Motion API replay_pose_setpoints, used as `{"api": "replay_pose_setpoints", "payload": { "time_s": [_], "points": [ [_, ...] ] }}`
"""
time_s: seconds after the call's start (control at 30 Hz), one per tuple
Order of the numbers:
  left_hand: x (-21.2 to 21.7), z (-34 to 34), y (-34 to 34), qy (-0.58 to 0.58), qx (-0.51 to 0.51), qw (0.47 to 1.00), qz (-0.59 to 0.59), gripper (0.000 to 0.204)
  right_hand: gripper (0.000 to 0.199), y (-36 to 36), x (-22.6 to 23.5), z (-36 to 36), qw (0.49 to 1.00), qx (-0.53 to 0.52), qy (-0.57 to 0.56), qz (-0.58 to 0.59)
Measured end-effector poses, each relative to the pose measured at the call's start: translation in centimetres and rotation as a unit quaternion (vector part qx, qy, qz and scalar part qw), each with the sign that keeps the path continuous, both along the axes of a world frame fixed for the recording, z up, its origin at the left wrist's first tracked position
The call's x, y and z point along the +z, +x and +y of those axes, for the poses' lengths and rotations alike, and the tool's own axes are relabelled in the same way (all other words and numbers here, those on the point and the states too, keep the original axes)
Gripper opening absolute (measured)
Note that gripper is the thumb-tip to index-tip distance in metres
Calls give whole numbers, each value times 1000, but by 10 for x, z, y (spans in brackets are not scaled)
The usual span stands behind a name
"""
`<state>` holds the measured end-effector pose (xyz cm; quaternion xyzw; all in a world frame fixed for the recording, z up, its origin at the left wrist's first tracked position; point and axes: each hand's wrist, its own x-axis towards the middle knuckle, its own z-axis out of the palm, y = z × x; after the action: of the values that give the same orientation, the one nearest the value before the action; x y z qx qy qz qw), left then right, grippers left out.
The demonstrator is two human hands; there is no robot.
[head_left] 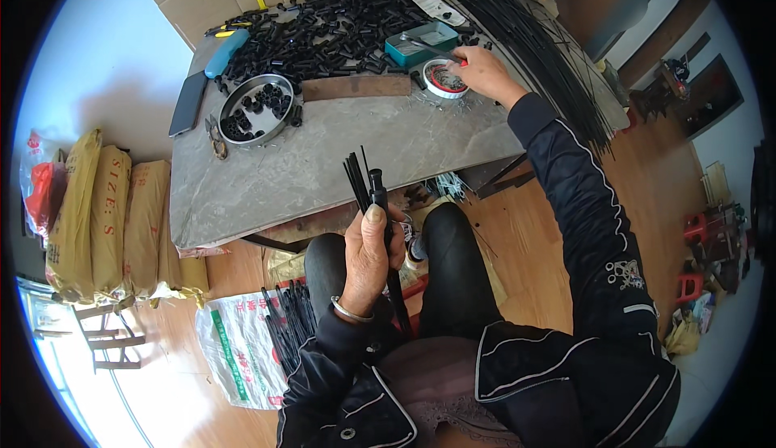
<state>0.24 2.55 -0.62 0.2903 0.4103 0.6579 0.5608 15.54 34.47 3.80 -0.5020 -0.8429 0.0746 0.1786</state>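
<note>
My left hand [368,250] is closed around thin black rods [353,179], held upright above my lap. Among them a black cylindrical fitting [377,185] stands under my thumb. At the table's right side my right hand [491,74] is closed on a slim grey metal tool [428,46], whose kind I cannot make out. The tool reaches left over a teal box [396,52]. Just below that hand sits a round white tub [443,93] with a red inner edge and small metallic bits inside.
A heap of black plastic fittings [323,31] covers the table's [250,177] back. Nearby lie a round metal tin [264,140] of black caps, a brown bar [356,86], small snips [216,139], a phone-like dark slab [188,104] and long black rods [541,52]. Yellow sacks [105,213] stand left.
</note>
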Motion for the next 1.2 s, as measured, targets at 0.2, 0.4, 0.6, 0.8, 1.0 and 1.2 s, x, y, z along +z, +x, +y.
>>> {"api": "replay_pose_setpoints", "payload": {
  "time_s": [0.2,0.4,0.6,0.8,1.0,1.2],
  "points": [
    [7,-10,8,19,4,1000,15,47,28,6,-2,5,998,-1,15,57],
    [16,-27,8,33,49,998,27,46,23,8,17,-54,893,70,-308,321],
    [25,-35,8,48,135,986,91,52,18,-15,11,-208,645,117,-528,540],
    [24,-46,6,72,161,981,83,48,15,-41,-3,-283,625,127,-500,585],
    [27,-58,14,73,154,980,104,48,12,-52,-6,-299,691,79,-422,581],
    [19,-62,20,67,153,981,98,47,13,-57,-6,-309,845,96,-185,492]
  ]
}}
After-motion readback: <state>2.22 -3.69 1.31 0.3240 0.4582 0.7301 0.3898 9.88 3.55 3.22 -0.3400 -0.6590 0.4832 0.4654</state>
